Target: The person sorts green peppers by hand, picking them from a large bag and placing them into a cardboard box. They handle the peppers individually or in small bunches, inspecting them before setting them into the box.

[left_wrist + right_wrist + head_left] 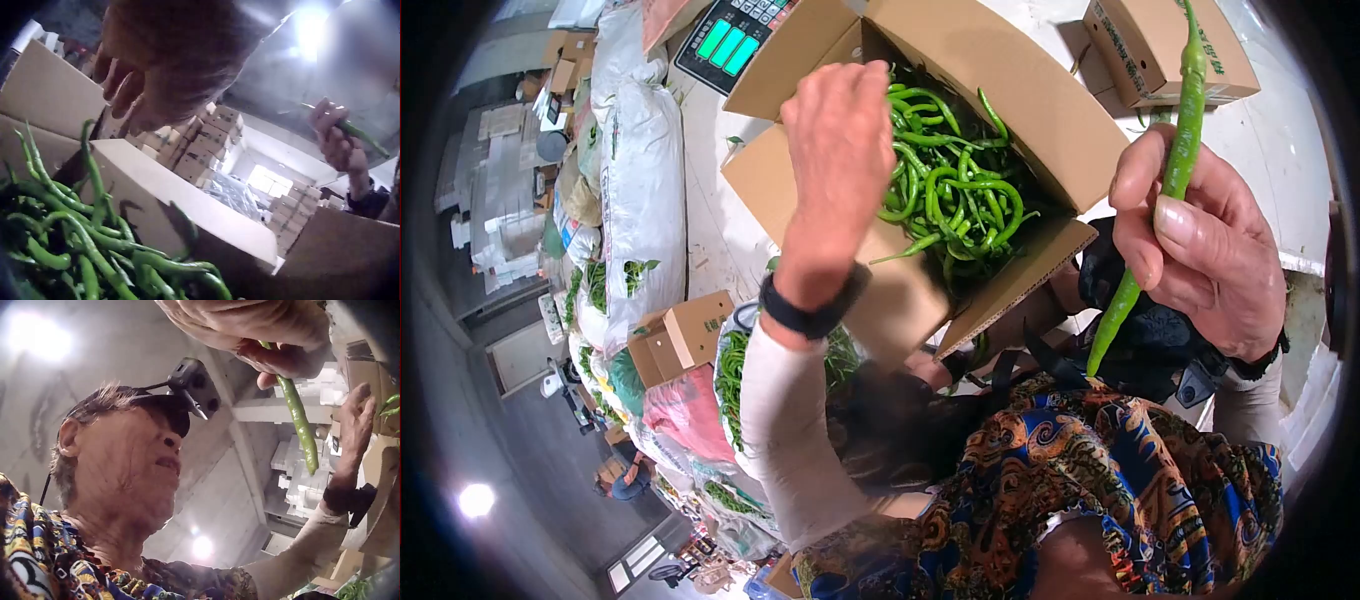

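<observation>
Pinching green chili (1187, 125) in right hand (1215, 235); holding left hand (837, 145) loosely open over left edge of chili-filled cardboard carton (1000, 60).

The person wears a loose top of multicoloured swirl-patterned fabric (1090, 480), printed in blue, orange, black and white. Plain off-white close-fitting sleeves (790, 410) cover the forearms, with a broad black wristband (815, 303) at the left wrist. A dark peaked cloth cap (119, 400) sits below a boxy black head-mounted camera (194, 384) with round lenses, and a thin black cord (46, 489) hangs behind
</observation>
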Available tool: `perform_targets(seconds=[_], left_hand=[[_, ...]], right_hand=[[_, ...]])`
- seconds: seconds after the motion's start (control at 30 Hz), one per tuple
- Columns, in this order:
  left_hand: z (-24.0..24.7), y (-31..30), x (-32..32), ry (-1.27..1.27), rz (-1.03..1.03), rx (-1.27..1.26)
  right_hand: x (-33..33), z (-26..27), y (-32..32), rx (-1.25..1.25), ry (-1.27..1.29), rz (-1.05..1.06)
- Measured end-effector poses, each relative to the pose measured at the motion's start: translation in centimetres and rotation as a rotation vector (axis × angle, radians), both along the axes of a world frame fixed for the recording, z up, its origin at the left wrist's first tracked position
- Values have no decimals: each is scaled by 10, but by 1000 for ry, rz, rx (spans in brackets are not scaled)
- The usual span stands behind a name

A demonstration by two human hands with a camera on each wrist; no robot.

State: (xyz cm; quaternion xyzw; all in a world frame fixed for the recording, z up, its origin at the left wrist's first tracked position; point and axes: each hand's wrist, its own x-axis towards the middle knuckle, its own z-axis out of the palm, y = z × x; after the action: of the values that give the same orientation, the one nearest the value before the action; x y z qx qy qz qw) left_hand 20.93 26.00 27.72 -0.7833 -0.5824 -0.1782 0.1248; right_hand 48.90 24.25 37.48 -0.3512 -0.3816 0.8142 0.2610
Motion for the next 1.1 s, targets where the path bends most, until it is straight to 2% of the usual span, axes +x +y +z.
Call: perform_targets(seconds=[0.1,0.17,0.23,0.3,0.37,0.43,0.5,0.57,0.67,0.7,0.8,0.9,1.03,1.1], left_hand=[[-10,4,-8,-100,74,-82],[-22,4,-1,-144,42,-58],[-43,5,2,-94,226,-377],[-68,12,0,-73,285,-372],[-83,19,2,-297,371,-419],[-92,20,2,-293,340,-384],[-95,14,0,-397,194,-341],[-90,7,-1,-473,166,-355],[-57,-8,8,-1096,247,-448],[-46,-12,11,-1096,247,-447],[-25,-21,17,-1415,100,-414],[-12,-18,19,-1460,59,-408],[-20,-15,12,-1592,102,-397],[-34,-11,0,-1197,166,-361]], right_hand=[[0,1,2,14,17,-5],[3,0,1,14,27,-17],[2,2,1,9,37,-6],[1,3,1,7,29,10],[2,3,1,12,13,14],[2,1,2,22,12,5],[5,0,3,35,10,0],[7,1,4,46,14,1],[6,0,4,24,17,-10],[6,-1,3,22,9,-8],[6,-3,4,29,-2,11],[5,-5,4,27,13,35],[4,-5,4,42,12,44],[4,-7,4,51,-10,3]])
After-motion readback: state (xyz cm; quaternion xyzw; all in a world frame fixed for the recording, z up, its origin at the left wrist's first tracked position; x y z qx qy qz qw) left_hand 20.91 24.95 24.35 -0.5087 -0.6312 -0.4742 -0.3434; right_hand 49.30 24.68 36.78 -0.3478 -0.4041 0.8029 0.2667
